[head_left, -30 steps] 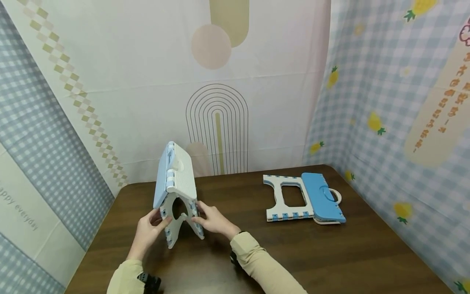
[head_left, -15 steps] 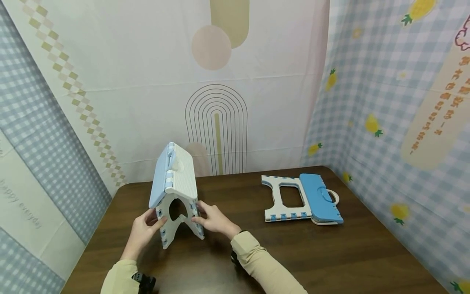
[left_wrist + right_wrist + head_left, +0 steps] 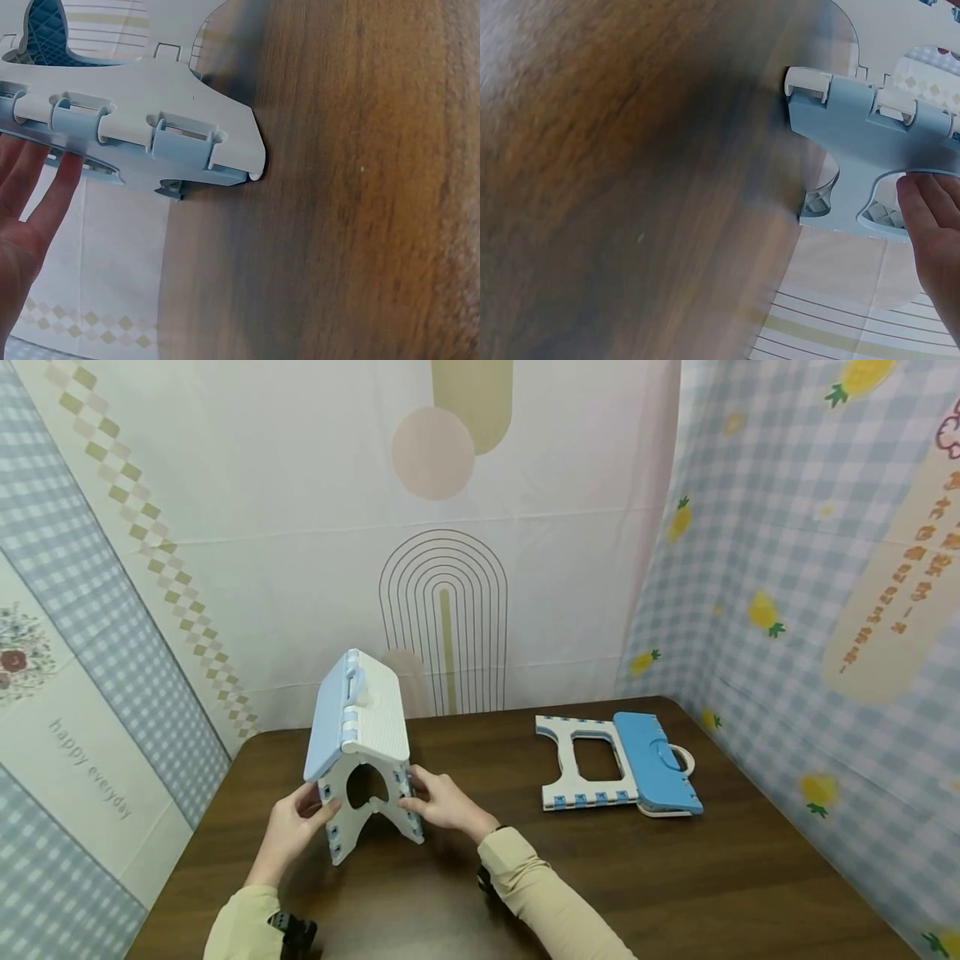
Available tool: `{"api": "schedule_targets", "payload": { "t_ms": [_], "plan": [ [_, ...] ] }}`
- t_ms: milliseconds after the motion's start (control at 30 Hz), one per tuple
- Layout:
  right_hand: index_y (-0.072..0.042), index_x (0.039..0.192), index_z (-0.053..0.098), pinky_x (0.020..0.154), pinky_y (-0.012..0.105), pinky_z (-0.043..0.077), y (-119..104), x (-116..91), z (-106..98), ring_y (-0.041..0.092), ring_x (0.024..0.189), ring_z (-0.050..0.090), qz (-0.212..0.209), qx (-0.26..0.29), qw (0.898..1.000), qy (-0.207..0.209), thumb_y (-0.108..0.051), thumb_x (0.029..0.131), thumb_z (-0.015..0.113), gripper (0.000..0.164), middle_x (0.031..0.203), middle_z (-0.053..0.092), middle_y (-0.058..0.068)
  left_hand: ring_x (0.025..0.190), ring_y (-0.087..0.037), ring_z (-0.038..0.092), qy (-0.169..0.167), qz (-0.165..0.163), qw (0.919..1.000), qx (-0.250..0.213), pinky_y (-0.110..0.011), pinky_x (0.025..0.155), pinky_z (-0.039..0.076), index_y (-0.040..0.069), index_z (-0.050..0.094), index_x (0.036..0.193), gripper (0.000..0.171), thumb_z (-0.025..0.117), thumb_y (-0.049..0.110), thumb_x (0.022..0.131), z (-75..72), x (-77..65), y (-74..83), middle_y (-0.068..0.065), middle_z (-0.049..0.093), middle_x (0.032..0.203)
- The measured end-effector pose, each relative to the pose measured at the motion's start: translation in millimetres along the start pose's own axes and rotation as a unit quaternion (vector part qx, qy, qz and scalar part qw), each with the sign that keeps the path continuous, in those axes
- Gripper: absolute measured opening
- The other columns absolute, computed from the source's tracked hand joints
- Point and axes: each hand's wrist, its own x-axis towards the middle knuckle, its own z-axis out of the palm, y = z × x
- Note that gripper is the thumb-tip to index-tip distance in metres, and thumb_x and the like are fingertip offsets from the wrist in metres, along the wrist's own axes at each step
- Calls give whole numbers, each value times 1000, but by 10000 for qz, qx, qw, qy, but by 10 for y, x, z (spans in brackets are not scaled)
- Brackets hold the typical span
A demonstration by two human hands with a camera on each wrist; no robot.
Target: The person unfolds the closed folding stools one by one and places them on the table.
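Blue-white stool [image 3: 372,731] (top peaked) — both hands [image 3: 285,831] [image 3: 445,803] grip its sides.

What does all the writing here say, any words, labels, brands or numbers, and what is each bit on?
"happy everyday": white band of the left gingham curtain.
Two columns of orange characters, too blurred to read: cream panel of the right gingham curtain.
No lettering that I can make out: half-open folding stool, flat-lying folding stool.
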Motion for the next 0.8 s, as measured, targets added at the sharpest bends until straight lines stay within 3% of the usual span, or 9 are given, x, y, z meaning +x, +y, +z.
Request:
{"api": "schedule_targets", "payload": {
  "t_ms": [267,467,733,800],
  "plan": [
    [-6,123,44,87,35,50,-103,-30,-103,24,112,55,124,366,9991,-150,-20,88,57,40,118,59,17,84,6,55,-61,-143,9998,-87,-19,77,50,5,51,125,52,65,29,81,-20,-6,53,-18,64,105],
    [-8,126,42,89,30,49,65,-11,-81,20,114,55,143,257,9994,-193,-25,88,56,44,122,57,14,86,5,55,-116,-108,9998,-145,-26,79,51,4,52,124,52,65,30,81,-14,5,26,-19,63,108],
    [-9,128,41,92,37,47,73,-24,-86,25,117,52,284,469,9982,-241,-23,88,56,44,124,55,15,85,8,54,-144,-172,9996,-171,-29,81,52,4,50,125,52,64,30,82,-22,-11,50,-19,63,108],
    [-10,128,42,92,35,47,57,-25,-91,24,117,52,351,492,9978,-271,-24,88,56,44,124,56,13,89,2,56,-142,-252,9993,-256,-28,81,51,5,49,126,52,63,31,83,-11,-26,62,-19,62,110]
  ]
}}
